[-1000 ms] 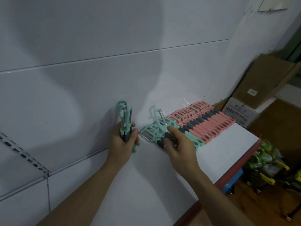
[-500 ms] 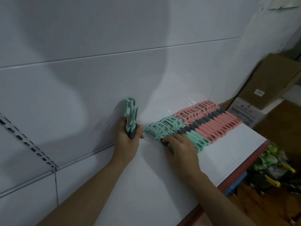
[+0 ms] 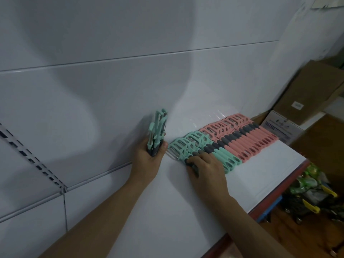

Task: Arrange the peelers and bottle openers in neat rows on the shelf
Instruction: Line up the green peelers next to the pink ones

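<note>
On the head camera, the green peeler (image 3: 181,155) we held raised a second ago now lies at the left end of the green row (image 3: 199,142) on the shelf (image 3: 260,175), which sits beside the pink row (image 3: 247,138). Our right hand (image 3: 206,166) curls over its handle. Our left hand (image 3: 149,161) grips a bundle of green peelers (image 3: 157,131) upright — so more are left to lay.

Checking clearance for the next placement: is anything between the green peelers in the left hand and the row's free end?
Nothing visible. The left hand holds the green peelers upright close beside the row, with no object between; the right hand rests on the row's last peelers.
</note>
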Available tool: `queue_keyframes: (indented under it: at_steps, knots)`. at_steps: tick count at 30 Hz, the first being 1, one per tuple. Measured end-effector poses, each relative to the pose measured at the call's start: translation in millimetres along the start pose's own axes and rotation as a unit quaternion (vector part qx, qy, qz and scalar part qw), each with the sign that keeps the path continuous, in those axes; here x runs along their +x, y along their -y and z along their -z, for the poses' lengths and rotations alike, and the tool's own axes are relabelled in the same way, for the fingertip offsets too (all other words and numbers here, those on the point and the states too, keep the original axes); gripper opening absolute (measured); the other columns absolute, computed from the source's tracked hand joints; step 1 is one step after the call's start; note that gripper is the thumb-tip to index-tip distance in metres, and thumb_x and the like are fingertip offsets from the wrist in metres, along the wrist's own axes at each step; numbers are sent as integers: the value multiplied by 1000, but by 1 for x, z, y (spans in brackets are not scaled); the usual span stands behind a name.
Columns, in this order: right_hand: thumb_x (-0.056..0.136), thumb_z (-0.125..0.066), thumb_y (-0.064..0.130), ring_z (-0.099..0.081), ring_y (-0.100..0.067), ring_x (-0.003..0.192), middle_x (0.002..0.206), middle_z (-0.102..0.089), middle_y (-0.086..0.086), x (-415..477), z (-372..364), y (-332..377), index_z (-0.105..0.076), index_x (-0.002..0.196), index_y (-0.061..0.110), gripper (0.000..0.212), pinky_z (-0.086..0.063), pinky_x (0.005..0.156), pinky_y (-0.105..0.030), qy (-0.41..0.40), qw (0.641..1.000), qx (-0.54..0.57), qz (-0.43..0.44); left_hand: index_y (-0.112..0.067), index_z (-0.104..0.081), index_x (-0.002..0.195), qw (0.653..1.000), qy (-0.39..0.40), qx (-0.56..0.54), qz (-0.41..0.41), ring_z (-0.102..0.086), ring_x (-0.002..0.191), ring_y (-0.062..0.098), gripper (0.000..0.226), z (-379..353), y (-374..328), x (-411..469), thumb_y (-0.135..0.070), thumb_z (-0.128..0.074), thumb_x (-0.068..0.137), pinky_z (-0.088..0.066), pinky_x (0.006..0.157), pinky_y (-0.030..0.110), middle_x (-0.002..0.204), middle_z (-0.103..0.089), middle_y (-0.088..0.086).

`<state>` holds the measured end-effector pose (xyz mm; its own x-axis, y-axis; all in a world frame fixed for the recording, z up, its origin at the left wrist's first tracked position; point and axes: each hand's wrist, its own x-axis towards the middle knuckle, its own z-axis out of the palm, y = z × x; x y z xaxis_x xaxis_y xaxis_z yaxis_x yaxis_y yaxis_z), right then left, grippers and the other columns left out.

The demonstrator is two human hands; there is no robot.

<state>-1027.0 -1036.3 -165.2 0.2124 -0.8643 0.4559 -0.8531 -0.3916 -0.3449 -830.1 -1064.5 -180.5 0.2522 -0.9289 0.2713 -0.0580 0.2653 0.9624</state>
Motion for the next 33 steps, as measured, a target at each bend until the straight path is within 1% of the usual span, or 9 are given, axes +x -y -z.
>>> queue_keyframes:
  at_steps: [5,9,12,14,18,23,25,28,33]
  knots:
    - [90,-74,29,-57,-20,90,98,-67,0,4,4,5,-74,105,17,19,-47,76,-38,-27,999,25,-12,-17,-73,114,999,34,26,-21,-70,86,16,45,-2,-4,-6,-49,-71,83,-58,79,37,103,-75,4]
    - [94,-61,43,-60,-3,99,112,-65,12,21,13,24,-69,123,22,36,-52,79,-17,-14,957,278,-78,-47,-78,94,996,77,1,-36,-75,83,5,15,-4,-17,-11,-37,-76,84,-56,74,17,89,-78,-15]
    - [99,-62,30,-62,-11,98,105,-64,6,27,15,34,-72,107,26,13,-56,70,-22,10,930,358,-82,-44,-77,105,992,115,-28,-32,-78,85,17,18,-6,-24,-20,-41,-75,88,-61,72,25,97,-79,-9]
    - [100,-61,19,-64,-15,91,99,-65,-1,29,15,41,-72,96,29,15,-54,62,-20,1,908,412,-79,-41,-76,110,990,132,-45,-23,-78,84,21,19,-5,-27,-27,-37,-73,91,-62,70,29,101,-79,-5]
    - [105,-52,17,-72,-19,94,98,-75,-2,34,17,60,-70,106,20,18,-59,76,-34,-17,861,495,-115,-35,-74,113,996,76,-36,-34,-77,91,20,21,8,-38,-28,-38,-68,94,-61,75,28,101,-79,-2]
    - [106,-50,33,-58,-7,60,71,-64,4,29,19,57,-69,112,29,21,-48,53,-25,-89,896,409,-148,-25,-69,112,999,-26,-5,-24,-57,56,15,16,30,-31,-31,-25,-62,98,-50,59,27,60,-59,-1]
    - [107,-46,33,-57,-7,65,78,-65,9,20,17,49,-68,116,25,26,-49,57,-33,-72,924,344,-150,-28,-70,110,999,-17,18,-25,-48,56,15,17,33,-30,-33,-32,-64,94,-43,60,29,59,-52,-8]
    - [106,-47,23,-64,-9,88,100,-69,5,9,13,40,-64,124,16,27,-57,77,-40,-42,939,305,-152,-35,-68,102,999,-14,18,-36,-47,60,18,14,33,-31,-37,-41,-67,89,-42,63,33,63,-52,-10]
    - [93,-71,23,-57,0,82,101,-61,13,0,14,28,-66,120,20,27,-49,74,-12,-39,980,170,-96,-25,-65,98,998,-51,16,-26,-53,61,13,12,30,-23,-33,-35,-65,91,-46,63,29,68,-56,-7]
